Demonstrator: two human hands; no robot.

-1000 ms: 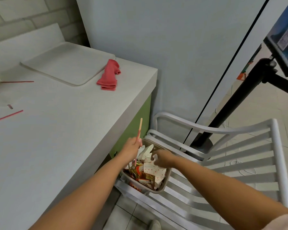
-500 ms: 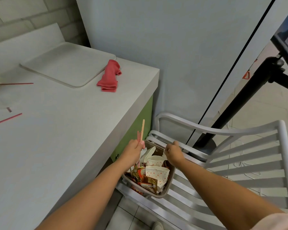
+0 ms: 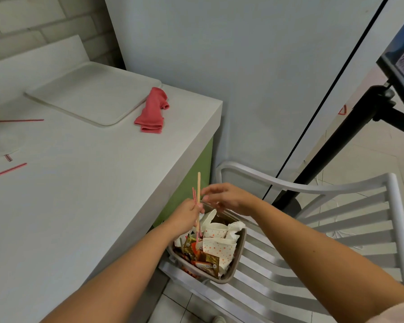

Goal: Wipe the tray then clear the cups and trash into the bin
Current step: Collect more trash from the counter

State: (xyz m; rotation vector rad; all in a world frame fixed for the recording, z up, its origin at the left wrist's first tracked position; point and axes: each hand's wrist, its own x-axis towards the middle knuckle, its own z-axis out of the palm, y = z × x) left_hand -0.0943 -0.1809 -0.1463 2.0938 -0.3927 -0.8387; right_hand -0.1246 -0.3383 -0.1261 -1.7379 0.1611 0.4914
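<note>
Head view. The left hand (image 3: 187, 216) is closed around a wooden stir stick (image 3: 198, 190) and red-striped straws (image 3: 194, 197), held upright over the near-left edge of the bin (image 3: 240, 252). The right hand (image 3: 229, 198) hovers just beside the sticks, fingers loosely spread and empty, its fingertips near the stick but apart from it. The bin stands on the slatted seat of a white chair (image 3: 313, 241) beside the counter (image 3: 91, 183) and holds dotted paper cups (image 3: 219, 249), crumpled paper and snack wrappers (image 3: 208, 264). On the counter, the tray (image 3: 91, 94) lies bare at the far end with a red cloth (image 3: 153, 111) just beside its right edge; more striped straws (image 3: 7, 171) remain at the left.
</note>
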